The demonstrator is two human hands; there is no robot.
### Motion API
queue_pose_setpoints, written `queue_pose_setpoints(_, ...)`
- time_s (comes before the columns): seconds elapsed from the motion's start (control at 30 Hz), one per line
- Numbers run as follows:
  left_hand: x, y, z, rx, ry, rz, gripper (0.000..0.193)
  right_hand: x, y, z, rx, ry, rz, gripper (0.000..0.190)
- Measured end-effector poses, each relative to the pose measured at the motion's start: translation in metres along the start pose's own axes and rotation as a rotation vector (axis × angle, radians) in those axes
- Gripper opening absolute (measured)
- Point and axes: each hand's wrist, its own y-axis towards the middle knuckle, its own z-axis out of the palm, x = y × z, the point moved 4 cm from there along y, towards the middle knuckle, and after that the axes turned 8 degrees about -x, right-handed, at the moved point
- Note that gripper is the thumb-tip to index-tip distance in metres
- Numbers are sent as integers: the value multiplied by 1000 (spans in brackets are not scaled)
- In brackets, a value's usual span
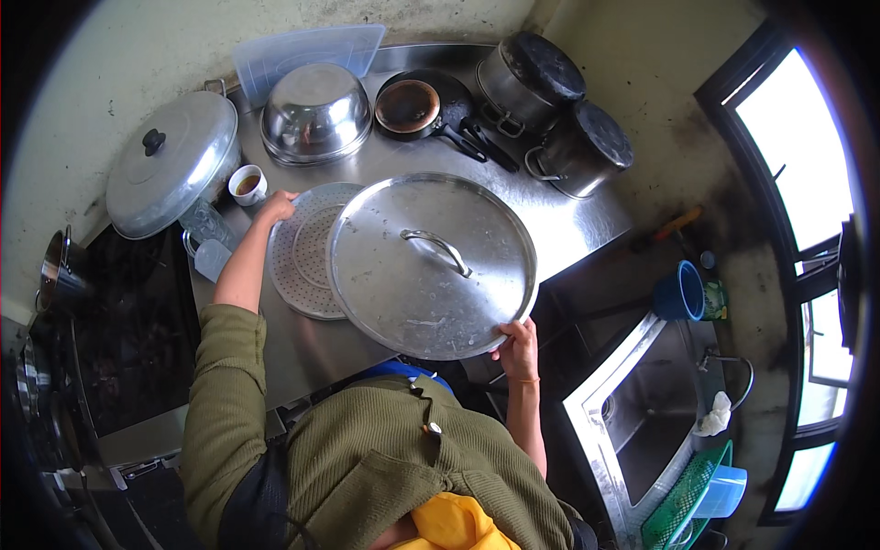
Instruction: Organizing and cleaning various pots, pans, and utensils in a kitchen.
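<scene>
My right hand (519,347) grips the near right rim of a large round metal pot lid (440,302), its loop handle facing up. Partly hidden under the lid's left side is a perforated round metal steamer plate (295,254). My left hand (278,206) holds that plate by its far left rim, fingertips on the edge. Beside the left hand stands a white cup (247,184) with brown liquid in it. A clear glass jug (206,223) and a translucent plastic cup (212,260) are close to my left forearm.
Upturned metal bowls (316,113), frying pans (408,108) and two dark-bottomed pots (584,151) line the back of the steel counter (295,364). A big lidded pan (172,165) is at left, above the stove (130,330). At right is a sink (646,412) with a blue bucket (677,292).
</scene>
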Motion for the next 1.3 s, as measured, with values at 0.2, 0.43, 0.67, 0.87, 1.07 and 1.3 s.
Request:
queue_pose_setpoints(0.2,-14,-25,-15,-133,161,-12,41,-18,14,19,105,-39,53,21)
queue_pose_setpoints(0.43,-30,-62,-38,-233,-7,37,26,-55,41,43,234,-62,130,22)
queue_pose_setpoints(0.67,-18,-115,-38,-231,-23,-123,31,-83,60,64,328,-85,162,17)
queue_pose_setpoints(0.87,-2,-117,-40,-235,-31,-191,37,-101,74,78,402,-101,163,20)
queue_pose_setpoints(1.07,11,-111,-38,-266,-5,-213,41,-105,79,89,417,-142,168,23)
queue_pose_setpoints(1.3,7,-110,-36,-281,42,-188,42,-109,83,91,445,-128,161,24)
